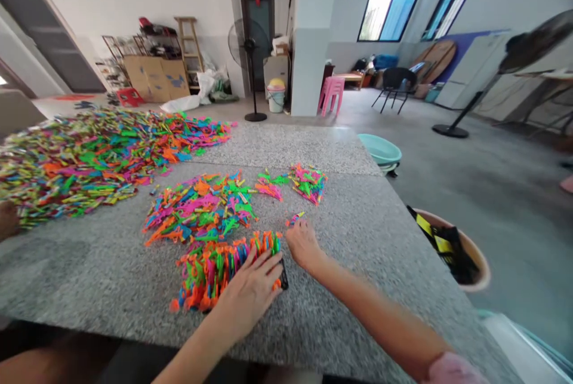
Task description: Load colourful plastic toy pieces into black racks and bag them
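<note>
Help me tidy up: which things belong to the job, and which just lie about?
Likely in the job:
- row of pieces under the left hand
- small piece by the right hand
- middle pile

Probably just lying about:
- pink stools
- wooden ladder

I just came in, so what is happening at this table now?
A person's left hand lies over a packed row of multicoloured plastic pieces. The right hand has its fingertips at a small multicoloured plastic piece; the grip is unclear. Behind the row, a loose multicoloured plastic heap lies on the speckled grey table.
</note>
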Tool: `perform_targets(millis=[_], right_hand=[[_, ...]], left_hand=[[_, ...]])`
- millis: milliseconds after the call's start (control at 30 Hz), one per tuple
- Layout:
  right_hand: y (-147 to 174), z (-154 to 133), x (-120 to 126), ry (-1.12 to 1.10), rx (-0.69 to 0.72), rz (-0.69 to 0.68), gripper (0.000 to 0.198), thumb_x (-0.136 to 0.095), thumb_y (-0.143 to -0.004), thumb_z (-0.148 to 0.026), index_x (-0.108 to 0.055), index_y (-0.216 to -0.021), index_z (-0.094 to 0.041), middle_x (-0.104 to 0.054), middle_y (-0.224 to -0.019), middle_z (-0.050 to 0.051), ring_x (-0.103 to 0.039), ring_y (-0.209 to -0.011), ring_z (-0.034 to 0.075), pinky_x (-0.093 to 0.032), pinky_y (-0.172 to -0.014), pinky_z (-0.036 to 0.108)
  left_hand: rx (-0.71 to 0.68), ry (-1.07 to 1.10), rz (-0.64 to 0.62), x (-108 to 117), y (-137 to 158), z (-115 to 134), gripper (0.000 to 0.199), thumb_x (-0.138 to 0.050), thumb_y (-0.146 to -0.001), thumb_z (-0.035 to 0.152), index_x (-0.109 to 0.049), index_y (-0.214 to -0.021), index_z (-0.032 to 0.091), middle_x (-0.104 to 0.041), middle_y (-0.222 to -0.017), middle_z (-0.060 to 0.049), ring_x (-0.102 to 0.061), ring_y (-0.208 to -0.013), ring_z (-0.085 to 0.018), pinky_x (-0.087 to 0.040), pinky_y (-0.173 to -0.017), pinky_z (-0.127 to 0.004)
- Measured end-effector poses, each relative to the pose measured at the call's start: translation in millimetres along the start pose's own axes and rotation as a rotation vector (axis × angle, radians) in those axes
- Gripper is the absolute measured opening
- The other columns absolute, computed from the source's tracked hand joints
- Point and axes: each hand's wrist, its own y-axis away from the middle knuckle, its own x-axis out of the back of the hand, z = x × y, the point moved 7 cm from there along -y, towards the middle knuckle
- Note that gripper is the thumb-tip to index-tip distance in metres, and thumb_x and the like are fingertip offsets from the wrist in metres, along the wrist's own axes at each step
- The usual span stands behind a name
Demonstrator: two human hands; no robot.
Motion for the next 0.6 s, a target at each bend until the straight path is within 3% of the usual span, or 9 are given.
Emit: perform_targets(millis=[100,233,300,367,467,600], right_hand=[[27,15,-6,-0.089,0.039,-0.1,0.034,-0.042,-0.091,-0.006,-0.067,-0.113,-0.014,-0.064,-0.118,0.017,-0.062,-0.103,0.025,-0.047,-0.087,0.035],[13,55,1,-0.039,-0.031,-0.016,0.049,-0.039,-0.093,-0.005,-0.049,-0.14,-0.016,-0.048,-0.143,0.019,-0.053,-0.121,0.028,-0.046,-0.093,0.038],[2,61,0,-0.057,0.036,-0.029,0.045,-0.041,-0.093,-0.005,-0.055,-0.134,-0.016,-0.052,-0.141,0.017,-0.051,-0.124,0.026,-0.045,-0.094,0.036],[-4,62,0,-0.109,0.094,-0.056,0.032,-0.044,-0.093,-0.006,-0.067,-0.114,-0.013,-0.063,-0.125,0.015,-0.054,-0.12,0.024,-0.044,-0.095,0.031],[5,67,-1,-0.158,0.054,-0.048,0.024,-0.048,-0.09,-0.005,-0.071,-0.093,-0.013,-0.07,-0.107,0.014,-0.06,-0.11,0.021,-0.043,-0.094,0.026],[45,64,-13,-0.274,-0.08,-0.014,0.022,-0.051,-0.088,-0.011,-0.067,-0.104,-0.013,-0.072,-0.099,0.01,-0.066,-0.093,0.019,-0.048,-0.08,0.025]], left_hand=[[-0.02,0.009,0.022,-2,0,-1,0.027,-0.05,-0.097,0.026,-0.062,-0.121,0.022,-0.058,-0.141,-0.006,-0.05,-0.134,-0.024,-0.031,-0.119,-0.048],[-0.04,-0.024,0.012,-1,0,-2,0.027,-0.05,-0.097,0.027,-0.063,-0.12,0.022,-0.058,-0.141,-0.006,-0.051,-0.133,-0.024,-0.031,-0.118,-0.047],[-0.038,-0.037,-0.003,1,-1,-3,0.026,-0.052,-0.096,0.028,-0.064,-0.119,0.022,-0.06,-0.139,-0.007,-0.054,-0.13,-0.024,-0.032,-0.116,-0.047],[-0.038,-0.034,-0.015,3,-1,-3,0.027,-0.052,-0.096,0.029,-0.063,-0.119,0.021,-0.06,-0.139,-0.008,-0.054,-0.13,-0.024,-0.032,-0.116,-0.047],[-0.039,-0.013,-0.026,4,-1,-4,0.029,-0.052,-0.095,0.029,-0.062,-0.122,0.021,-0.058,-0.141,-0.008,-0.053,-0.131,-0.023,-0.031,-0.117,-0.047],[-0.025,0.018,-0.046,-1,-2,-9,0.033,-0.055,-0.093,0.028,-0.06,-0.124,0.019,-0.056,-0.143,-0.009,-0.051,-0.133,-0.023,-0.03,-0.117,-0.046]])
